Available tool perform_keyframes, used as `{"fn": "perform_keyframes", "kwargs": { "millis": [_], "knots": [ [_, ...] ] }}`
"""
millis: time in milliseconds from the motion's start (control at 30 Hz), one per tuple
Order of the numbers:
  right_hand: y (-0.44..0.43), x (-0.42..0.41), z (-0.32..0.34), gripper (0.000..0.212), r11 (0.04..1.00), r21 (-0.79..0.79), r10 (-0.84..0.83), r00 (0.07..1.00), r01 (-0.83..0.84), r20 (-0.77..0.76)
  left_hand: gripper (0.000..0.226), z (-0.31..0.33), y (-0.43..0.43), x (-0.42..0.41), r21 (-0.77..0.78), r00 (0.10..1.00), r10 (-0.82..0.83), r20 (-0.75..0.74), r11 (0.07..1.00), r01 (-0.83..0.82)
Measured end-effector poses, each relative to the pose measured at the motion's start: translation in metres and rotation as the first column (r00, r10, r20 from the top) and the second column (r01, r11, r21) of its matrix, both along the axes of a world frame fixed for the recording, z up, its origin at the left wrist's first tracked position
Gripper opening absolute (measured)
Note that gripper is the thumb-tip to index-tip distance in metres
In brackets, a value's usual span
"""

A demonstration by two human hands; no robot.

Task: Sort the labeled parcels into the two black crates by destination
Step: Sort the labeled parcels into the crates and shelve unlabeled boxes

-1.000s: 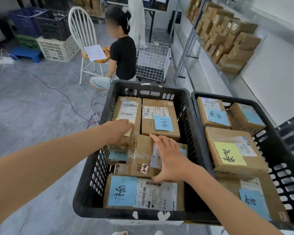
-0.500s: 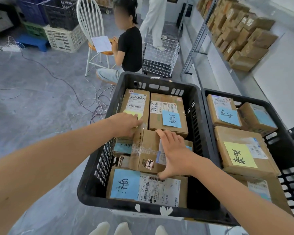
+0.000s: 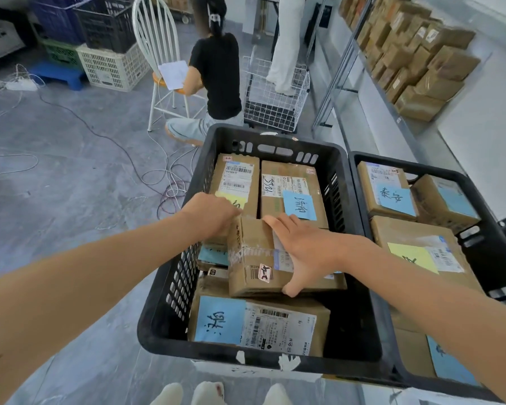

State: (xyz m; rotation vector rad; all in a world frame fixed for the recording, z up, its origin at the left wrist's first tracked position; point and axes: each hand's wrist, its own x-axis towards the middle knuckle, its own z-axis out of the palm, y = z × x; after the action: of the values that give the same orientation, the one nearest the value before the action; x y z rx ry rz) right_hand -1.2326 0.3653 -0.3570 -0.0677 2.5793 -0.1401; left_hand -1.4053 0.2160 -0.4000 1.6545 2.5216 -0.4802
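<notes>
Two black crates stand side by side, the left crate (image 3: 170,290) and the right crate (image 3: 360,200), both filled with brown cardboard parcels bearing blue or yellow notes. In the left crate a taped parcel (image 3: 251,258) lies on top of the others. My right hand (image 3: 301,249) lies over its top, thumb hooked on its near side. My left hand (image 3: 211,213) grips its far left corner, covering part of a yellow note on the parcel (image 3: 240,179) behind. A parcel with a large blue note (image 3: 254,325) lies nearest me.
A person in a black top crouches beyond the crates by a white chair (image 3: 155,54) and a white wire basket (image 3: 275,95). Cables trail over the grey floor at left. Shelves with stacked boxes (image 3: 406,54) run along the right. Plastic crates are piled at the far left.
Both hands have closed in on the taped parcel; the right thumb now hooks its near side. The view has shifted, and the crouching person has turned away.
</notes>
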Motion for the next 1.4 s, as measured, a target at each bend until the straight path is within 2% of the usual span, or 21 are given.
{"fn": "perform_keyframes", "kwargs": {
  "millis": [67,200,333,400,467,600,667,867,1033,1167,1400],
  "knots": [
    [-0.001,-0.003,-0.004,0.133,1.000,0.007,0.000,1.000,-0.001,0.026,0.044,0.007,0.005,-0.005,0.011,0.993,0.071,0.091,0.997,-0.072],
    [0.001,-0.007,-0.004,0.134,1.000,-0.012,0.000,0.999,0.000,0.040,0.037,0.012,0.003,-0.008,0.009,0.961,0.096,0.261,0.995,-0.101],
    [-0.003,0.000,-0.014,0.141,0.999,0.003,-0.035,0.998,0.035,-0.042,0.034,0.016,0.002,-0.006,0.172,0.887,0.111,0.449,0.963,-0.207],
    [-0.006,0.007,-0.022,0.143,0.998,0.000,-0.063,0.993,0.063,-0.102,0.032,0.020,-0.003,-0.005,0.247,0.869,0.095,0.486,0.938,-0.241],
    [-0.007,0.014,-0.023,0.141,0.995,-0.028,-0.094,0.984,0.091,-0.154,0.031,0.022,-0.013,-0.004,0.235,0.859,0.100,0.503,0.940,-0.248],
    [0.002,0.014,0.010,0.134,0.970,-0.154,-0.227,0.933,0.190,-0.278,0.043,0.022,-0.024,-0.005,0.106,0.853,0.129,0.506,0.972,-0.210],
    [0.007,0.014,0.028,0.134,0.956,-0.193,-0.270,0.918,0.220,-0.290,0.044,0.022,-0.023,-0.005,0.148,0.847,0.126,0.516,0.961,-0.234],
    [-0.017,0.033,0.028,0.133,0.993,-0.062,-0.106,0.991,0.101,-0.087,0.030,0.017,-0.025,-0.008,0.366,0.857,0.104,0.504,0.873,-0.321],
    [-0.037,0.046,0.003,0.133,0.995,0.053,-0.078,0.977,0.090,-0.199,0.029,0.007,-0.030,-0.005,0.398,0.875,0.047,0.481,0.878,-0.266],
    [-0.056,0.050,-0.004,0.138,0.996,-0.003,-0.086,0.967,0.088,-0.240,0.028,-0.001,-0.032,-0.003,0.443,0.896,0.017,0.444,0.865,-0.236],
    [-0.072,0.042,-0.009,0.125,0.986,-0.050,-0.167,0.954,0.159,-0.248,0.028,-0.002,-0.032,-0.001,0.477,0.909,0.002,0.417,0.851,-0.221]
  ]
}}
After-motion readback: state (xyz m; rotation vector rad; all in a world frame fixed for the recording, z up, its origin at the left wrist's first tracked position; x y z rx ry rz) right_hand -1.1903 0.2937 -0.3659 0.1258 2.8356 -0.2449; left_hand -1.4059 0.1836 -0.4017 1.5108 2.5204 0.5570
